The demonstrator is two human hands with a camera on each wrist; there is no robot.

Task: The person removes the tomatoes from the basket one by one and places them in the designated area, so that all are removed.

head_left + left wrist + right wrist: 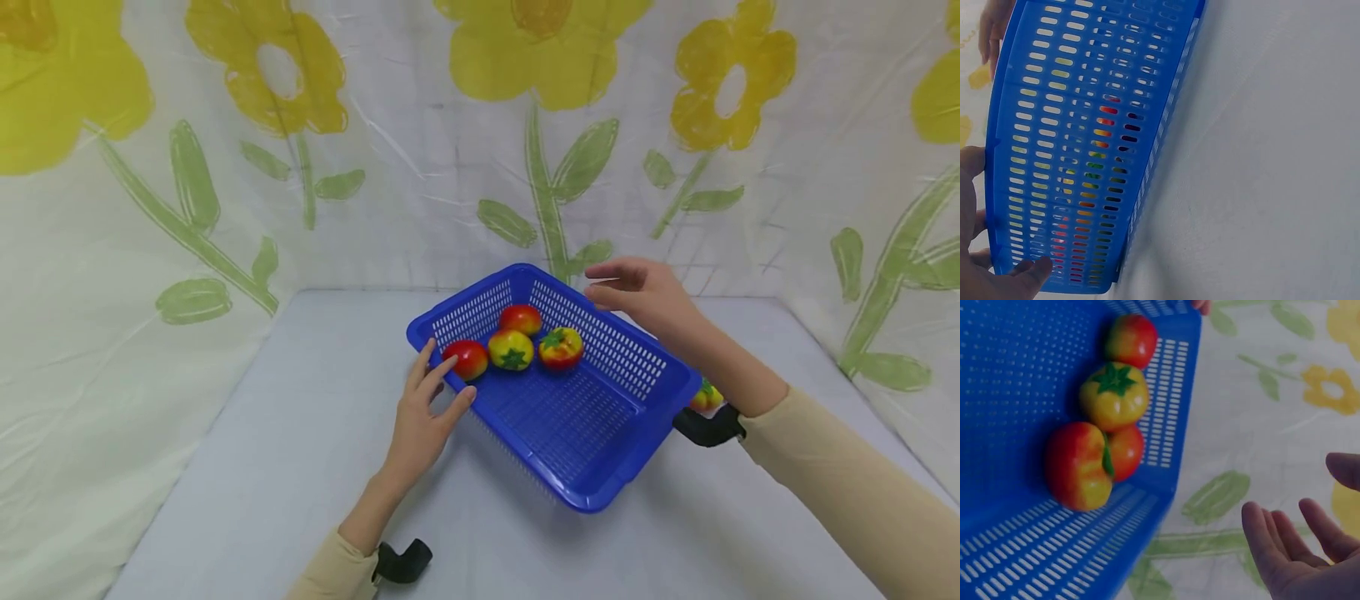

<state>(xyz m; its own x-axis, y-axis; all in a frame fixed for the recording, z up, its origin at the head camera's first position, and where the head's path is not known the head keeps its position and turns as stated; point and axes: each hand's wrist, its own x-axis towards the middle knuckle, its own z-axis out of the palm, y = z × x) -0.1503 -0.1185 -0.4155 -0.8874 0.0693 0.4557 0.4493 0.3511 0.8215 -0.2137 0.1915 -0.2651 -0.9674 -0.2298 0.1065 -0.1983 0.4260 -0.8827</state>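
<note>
blue plastic basket (570, 408): tilted above the white table (285, 467), between the two hands; whether its base is touching the table cannot be told.
red-and-yellow tomatoes (512, 350): four are contained in the basket, clustered toward its far left end.
left hand (418, 421): fingers are spread at the basket's left rim; whether it is firmly gripped cannot be told.
right hand (641, 296): held apart from the rim, nothing grasped, fingers extended and slightly bent.
left wrist view: the slotted outer wall is shown, with a finger laid against it that is not seen from the head; the tomatoes are seen only as colour through the slots.
right wrist view: the gap between right fingers and basket is shown plainly; a fingertip at the top edge is cut off.
lone tomato (707, 397): seen only from the head, beyond the basket's right corner, partly hidden.
flowered backdrop (420, 200): its upper blooms are cut off.
</note>
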